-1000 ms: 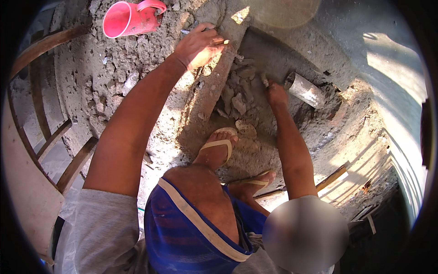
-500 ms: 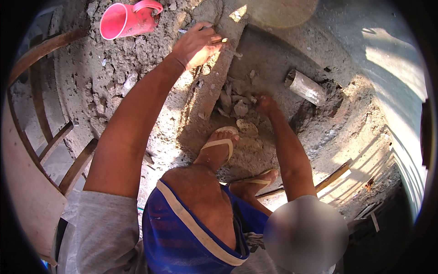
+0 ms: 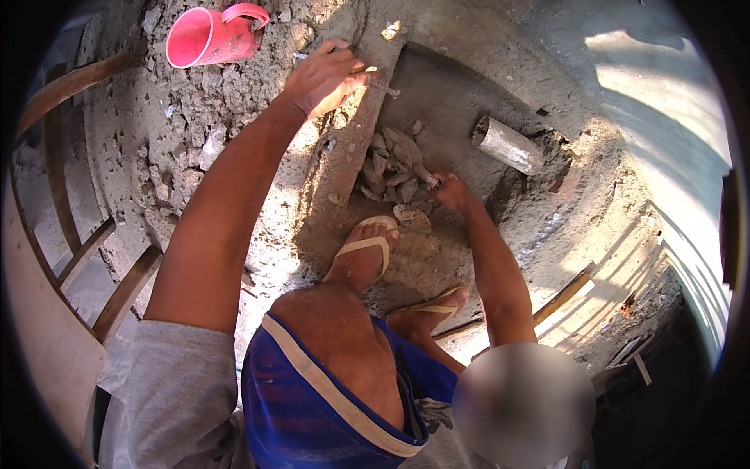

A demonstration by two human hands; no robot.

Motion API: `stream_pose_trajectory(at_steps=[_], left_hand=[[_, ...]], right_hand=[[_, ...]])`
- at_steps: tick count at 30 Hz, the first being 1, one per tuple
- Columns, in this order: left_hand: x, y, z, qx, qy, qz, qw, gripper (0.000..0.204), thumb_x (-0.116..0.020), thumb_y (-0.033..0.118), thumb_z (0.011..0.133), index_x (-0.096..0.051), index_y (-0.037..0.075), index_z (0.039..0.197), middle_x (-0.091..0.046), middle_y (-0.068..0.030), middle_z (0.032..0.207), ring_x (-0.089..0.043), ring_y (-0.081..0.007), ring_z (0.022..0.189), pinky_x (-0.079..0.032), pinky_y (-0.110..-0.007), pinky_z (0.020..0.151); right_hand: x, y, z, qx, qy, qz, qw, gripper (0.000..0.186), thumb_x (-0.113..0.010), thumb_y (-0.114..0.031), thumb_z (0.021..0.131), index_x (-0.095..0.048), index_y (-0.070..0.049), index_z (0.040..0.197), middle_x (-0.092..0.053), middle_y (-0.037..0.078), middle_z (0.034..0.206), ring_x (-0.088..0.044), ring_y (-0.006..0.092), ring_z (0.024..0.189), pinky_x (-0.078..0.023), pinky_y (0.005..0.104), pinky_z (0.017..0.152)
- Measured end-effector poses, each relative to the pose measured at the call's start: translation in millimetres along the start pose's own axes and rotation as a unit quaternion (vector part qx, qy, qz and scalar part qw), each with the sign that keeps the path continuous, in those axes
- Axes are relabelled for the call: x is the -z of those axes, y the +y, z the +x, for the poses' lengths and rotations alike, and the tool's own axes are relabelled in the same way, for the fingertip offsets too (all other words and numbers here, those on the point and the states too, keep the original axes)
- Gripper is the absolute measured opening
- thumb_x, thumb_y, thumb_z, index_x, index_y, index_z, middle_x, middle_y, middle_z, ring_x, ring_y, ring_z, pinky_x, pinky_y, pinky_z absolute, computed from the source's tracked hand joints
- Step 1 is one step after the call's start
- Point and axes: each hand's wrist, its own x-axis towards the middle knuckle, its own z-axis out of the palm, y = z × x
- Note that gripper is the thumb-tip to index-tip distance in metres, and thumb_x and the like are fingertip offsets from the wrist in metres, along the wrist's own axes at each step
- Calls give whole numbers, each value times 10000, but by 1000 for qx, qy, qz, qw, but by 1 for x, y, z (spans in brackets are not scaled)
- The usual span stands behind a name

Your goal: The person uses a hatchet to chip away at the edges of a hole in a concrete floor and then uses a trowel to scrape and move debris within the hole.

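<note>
Right hand (image 3: pixel 453 191) has its fingers wrapped round the handle end of what looks like a trowel (image 3: pixel 404 150); the grip hides most of the handle, so I can't tell its material. The blade lies over the rubble (image 3: pixel 379 168) by the near left corner of the pit (image 3: pixel 449 90), pointing at the far left. My guess is that it's stiff and fairly light bare, nose-heavy once loaded; grit probably makes it scratchy more than slippery, and the handle's the place to grab, not that crusty blade.

The rubble's flat, jagged grey chips, likely hard but brittle, best taken by their broad faces; a rounder flat stone (image 3: pixel 412 218) sits just beside a sandal (image 3: pixel 366 246), at the near edge.

Left hand (image 3: pixel 328 78) is on or right above the ledge (image 3: pixel 348 141) along the pit's left edge, fingers bent; a small pale bit (image 3: pixel 370 69) pokes out by them, can't tell if it's pinched.

Further out, a chalky round pipe (image 3: pixel 506 144) with an open end lies by the pit's right edge; a smooth pink mug (image 3: pixel 215 37), probably plastic, lies tipped on crumbly ground (image 3: pixel 191 102) beyond the ledge.
</note>
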Motion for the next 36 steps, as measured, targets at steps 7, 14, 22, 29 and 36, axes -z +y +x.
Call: stream_pose_trajectory(at_steps=[7,14,22,29,36], left_hand=[[2,2,-2,4,-5,-2,1000,238,-623,265,939,-725,83,1054,-688,-33,1038,-569,-229,1134,-432,-338,1057],[20,16,11,-13,-58,-8,998,175,-649,133,883,-729,81,1029,-716,-7,1105,-586,-197,1127,-372,-357,1145],[20,13,-1,43,-21,-1,999,235,-576,258,990,-720,75,1024,-698,-28,1034,-567,-216,1113,-413,-330,1081],[17,10,-4,47,8,-15,999,191,-632,166,926,-741,92,1064,-693,-32,1033,-581,-245,1131,-461,-331,1040],[0,7,8,-13,20,-56,998,189,-661,167,883,-754,117,1040,-703,-32,1036,-588,-229,1143,-449,-342,1067]], right_hand=[[11,40,-46,25,9,109,994,187,-718,-83,776,-659,-9,938,-605,17,732,-516,113,680,-455,315,655],[111,-53,-155,16,42,153,987,149,-749,-80,795,-634,-30,875,-572,5,700,-505,84,651,-434,296,615],[204,-287,-162,199,250,-30,947,329,-660,-265,898,-588,9,1066,-655,227,806,-642,432,785,-474,513,724],[180,-248,-131,106,298,-51,947,316,-638,-263,909,-568,13,1047,-660,245,798,-656,436,792,-485,508,717],[16,0,-110,-79,227,-41,970,342,-692,-249,842,-636,-29,1097,-698,272,943,-674,455,958,-524,516,813]])
